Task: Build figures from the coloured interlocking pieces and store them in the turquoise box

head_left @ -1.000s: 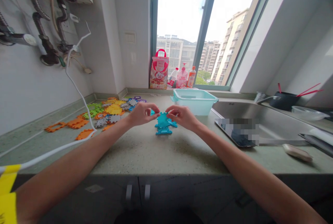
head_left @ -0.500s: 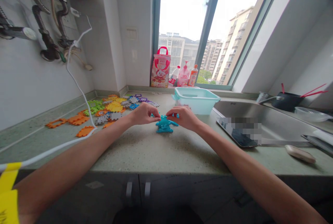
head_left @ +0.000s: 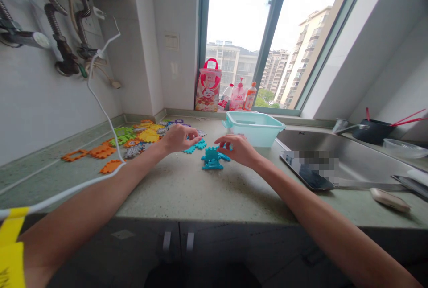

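A small upright build of teal interlocking plastic pieces [head_left: 211, 158] stands on the counter between my hands. My left hand [head_left: 180, 138] hovers to its left with the fingers apart and nothing in them. Below those fingers lie loose teal pieces [head_left: 195, 146], partly hidden by the hand. My right hand [head_left: 238, 149] is just right of the build, its fingers curled but apart, and I see nothing held. Whether a right fingertip touches the build, I cannot tell. Farther left spreads a pile of mixed interlocking pieces, among them yellow ones [head_left: 149, 135] and orange ones [head_left: 102, 150].
A pale teal tub [head_left: 256, 124] stands behind my right hand. To the right are a steel sink [head_left: 334, 145], a dark phone-like slab [head_left: 307, 174] at its edge and a beige oval object [head_left: 390, 199]. A white cable [head_left: 107, 118] runs across the left side.
Both hands were pinching the top of the teal build. My left hand has let go and moved left over the loose teal pieces; my right hand has loosened and stays beside the build.
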Tool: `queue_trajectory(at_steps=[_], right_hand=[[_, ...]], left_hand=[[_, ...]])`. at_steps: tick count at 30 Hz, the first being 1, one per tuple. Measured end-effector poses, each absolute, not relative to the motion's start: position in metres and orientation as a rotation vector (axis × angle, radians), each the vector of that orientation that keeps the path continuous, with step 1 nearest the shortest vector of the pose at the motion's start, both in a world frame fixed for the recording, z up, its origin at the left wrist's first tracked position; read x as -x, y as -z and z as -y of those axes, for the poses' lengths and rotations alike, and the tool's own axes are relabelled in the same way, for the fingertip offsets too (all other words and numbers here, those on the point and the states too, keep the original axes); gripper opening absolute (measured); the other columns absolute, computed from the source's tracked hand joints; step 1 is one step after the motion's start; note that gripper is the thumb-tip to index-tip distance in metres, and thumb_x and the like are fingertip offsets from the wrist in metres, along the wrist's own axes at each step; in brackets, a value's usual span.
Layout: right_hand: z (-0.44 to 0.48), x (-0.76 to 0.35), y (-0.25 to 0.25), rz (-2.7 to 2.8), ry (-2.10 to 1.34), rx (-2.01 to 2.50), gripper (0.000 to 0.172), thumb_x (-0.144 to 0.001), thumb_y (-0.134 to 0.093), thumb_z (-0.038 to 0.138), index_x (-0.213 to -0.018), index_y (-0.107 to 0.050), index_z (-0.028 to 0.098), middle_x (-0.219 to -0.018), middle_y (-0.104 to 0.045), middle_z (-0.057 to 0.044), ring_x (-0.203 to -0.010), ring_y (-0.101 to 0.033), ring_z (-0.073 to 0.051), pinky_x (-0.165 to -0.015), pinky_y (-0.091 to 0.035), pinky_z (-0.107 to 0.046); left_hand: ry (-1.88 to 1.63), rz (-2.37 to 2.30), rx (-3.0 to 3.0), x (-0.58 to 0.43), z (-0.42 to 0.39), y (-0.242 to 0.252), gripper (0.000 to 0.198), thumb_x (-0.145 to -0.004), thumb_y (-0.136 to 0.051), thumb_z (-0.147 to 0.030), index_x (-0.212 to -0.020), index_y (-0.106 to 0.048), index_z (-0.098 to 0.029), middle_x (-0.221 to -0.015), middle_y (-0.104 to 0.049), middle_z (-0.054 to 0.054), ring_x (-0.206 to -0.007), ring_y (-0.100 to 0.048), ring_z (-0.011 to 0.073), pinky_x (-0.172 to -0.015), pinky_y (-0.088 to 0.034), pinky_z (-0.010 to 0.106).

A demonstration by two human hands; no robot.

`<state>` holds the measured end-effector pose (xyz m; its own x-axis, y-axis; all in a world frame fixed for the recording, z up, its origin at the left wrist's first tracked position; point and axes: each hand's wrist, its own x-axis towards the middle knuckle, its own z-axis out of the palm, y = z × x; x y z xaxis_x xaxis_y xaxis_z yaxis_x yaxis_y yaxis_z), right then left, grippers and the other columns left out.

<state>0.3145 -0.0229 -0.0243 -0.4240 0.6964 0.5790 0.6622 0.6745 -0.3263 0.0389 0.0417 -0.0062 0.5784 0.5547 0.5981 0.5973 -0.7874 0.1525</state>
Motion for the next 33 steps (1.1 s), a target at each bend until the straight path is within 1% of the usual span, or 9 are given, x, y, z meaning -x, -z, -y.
queue_trajectory(at_steps=[4,8,13,16,21,26,28,31,33], right_hand=[[0.024,-0.315,0.022,2.161,-0.037,1.064,0.018,-0.091,-0.074,0.025,-0.107,-0.079,0.025,-0.091,-0.077,-0.001,-0.066,-0.065,-0.011,-0.070,-0.047,-0.024],[0.025,-0.315,0.020,2.156,-0.020,1.063,0.016,-0.093,-0.071,0.027,-0.106,-0.079,0.025,-0.090,-0.077,-0.001,-0.066,-0.065,-0.011,-0.069,-0.047,-0.024],[0.026,-0.315,0.020,2.162,-0.005,1.059,0.017,-0.094,-0.068,0.026,-0.107,-0.080,0.025,-0.092,-0.078,-0.002,-0.067,-0.065,-0.012,-0.071,-0.048,-0.025],[0.026,-0.315,0.020,2.146,0.002,1.064,0.018,-0.095,-0.067,0.028,-0.107,-0.080,0.025,-0.090,-0.077,-0.002,-0.067,-0.065,-0.013,-0.071,-0.048,-0.026],[0.031,-0.310,0.016,2.052,-0.026,1.060,0.022,-0.097,-0.064,0.037,-0.107,-0.080,0.025,-0.087,-0.078,-0.003,-0.067,-0.067,-0.015,-0.068,-0.050,-0.027],[0.034,-0.307,0.016,2.035,-0.176,0.982,0.024,-0.094,-0.069,0.043,-0.105,-0.080,0.024,-0.085,-0.079,-0.002,-0.071,-0.069,-0.017,-0.066,-0.050,-0.026],[0.034,-0.307,0.016,2.037,-0.217,0.956,0.024,-0.093,-0.070,0.042,-0.105,-0.079,0.024,-0.083,-0.078,-0.002,-0.071,-0.069,-0.016,-0.065,-0.049,-0.025],[0.034,-0.308,0.016,1.999,-0.271,0.968,0.028,-0.094,-0.070,0.044,-0.114,-0.075,0.025,-0.081,-0.078,0.000,-0.066,-0.068,-0.015,-0.062,-0.049,-0.024],[0.034,-0.309,0.016,1.993,-0.303,0.981,0.029,-0.095,-0.067,0.045,-0.115,-0.074,0.025,-0.080,-0.078,0.000,-0.064,-0.067,-0.014,-0.061,-0.048,-0.023]], left_hand=[[0.659,1.179,2.593,-0.027,-0.050,0.002,0.028,-0.085,-0.069,-0.050,-0.087,-0.081,-0.025,-0.080,-0.077,0.003,-0.069,-0.067,0.0188,-0.061,-0.041,0.025],[0.302,1.160,2.733,-0.018,-0.058,0.004,0.051,-0.074,-0.074,-0.066,-0.105,-0.083,-0.027,-0.095,-0.078,0.006,-0.079,-0.069,0.0225,-0.063,-0.042,0.026],[0.218,1.061,2.864,-0.007,-0.067,0.004,0.046,-0.076,-0.075,-0.057,-0.108,-0.082,-0.026,-0.108,-0.074,0.009,-0.091,-0.068,0.0248,-0.075,-0.048,0.028],[0.330,0.995,2.887,-0.005,-0.064,-0.002,0.041,-0.072,-0.079,-0.051,-0.103,-0.081,-0.023,-0.108,-0.073,0.008,-0.093,-0.068,0.0241,-0.081,-0.049,0.028],[0.771,0.728,2.842,-0.026,-0.041,-0.011,0.054,-0.071,-0.078,-0.032,-0.124,-0.070,-0.021,-0.098,-0.075,0.004,-0.084,-0.069,0.0199,-0.084,-0.052,0.029],[0.894,0.439,2.920,-0.054,-0.015,-0.010,0.047,-0.081,-0.070,-0.022,-0.128,-0.070,-0.025,-0.100,-0.078,0.002,-0.088,-0.073,0.0179,-0.089,-0.053,0.028],[0.923,0.398,2.994,-0.060,-0.010,-0.008,0.044,-0.086,-0.068,-0.021,-0.130,-0.069,-0.026,-0.105,-0.079,0.003,-0.090,-0.074,0.0170,-0.087,-0.054,0.027],[1.154,0.543,3.065,-0.062,-0.010,-0.006,0.047,-0.088,-0.073,-0.028,-0.134,-0.064,-0.022,-0.095,-0.080,0.003,-0.081,-0.075,0.0158,-0.078,-0.057,0.025],[1.325,0.703,3.067,-0.062,-0.012,-0.005,0.040,-0.085,-0.080,-0.035,-0.120,-0.070,-0.018,-0.085,-0.080,0.003,-0.074,-0.074,0.0159,-0.069,-0.056,0.024]])
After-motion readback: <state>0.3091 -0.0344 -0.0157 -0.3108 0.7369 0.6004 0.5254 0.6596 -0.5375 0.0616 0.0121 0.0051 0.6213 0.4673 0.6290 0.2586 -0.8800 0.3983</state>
